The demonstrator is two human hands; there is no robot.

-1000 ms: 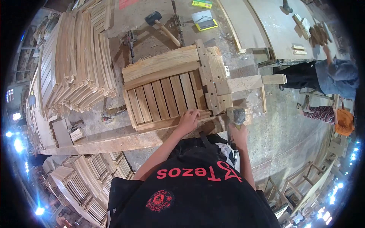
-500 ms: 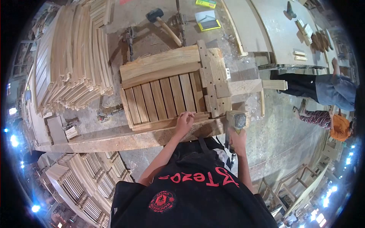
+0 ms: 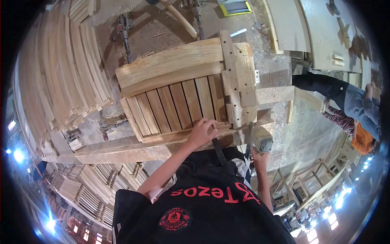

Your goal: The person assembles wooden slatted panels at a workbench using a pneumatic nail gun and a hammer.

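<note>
A slatted wooden panel [image 3: 174, 103] lies on the workbench, with a wide curved board [image 3: 170, 67] along its far side. My left hand [image 3: 203, 132] rests at the panel's near rail, fingers curled together; whatever may be between them is too small to tell. To its right, my right hand [image 3: 260, 157] is wrapped round the grip of a power tool [image 3: 262, 140], probably a nail gun, beside the panel's near right corner. A strip with dark holes [image 3: 230, 75] runs along the panel's right end.
Stacked wooden slats [image 3: 61, 73] fill the left side. Beyond the panel are a mallet handle [image 3: 178, 18], metal clamps [image 3: 124, 34] and a yellow-edged case [image 3: 235, 8]. Two people stand at the right, one in a blue top [image 3: 361, 99]. Slatted frames [image 3: 91, 191] stand at lower left.
The view has shifted closer to the bench. The power tool and my right hand have moved slightly right and down. My left hand stays by the near rail, its fingers more curled.
</note>
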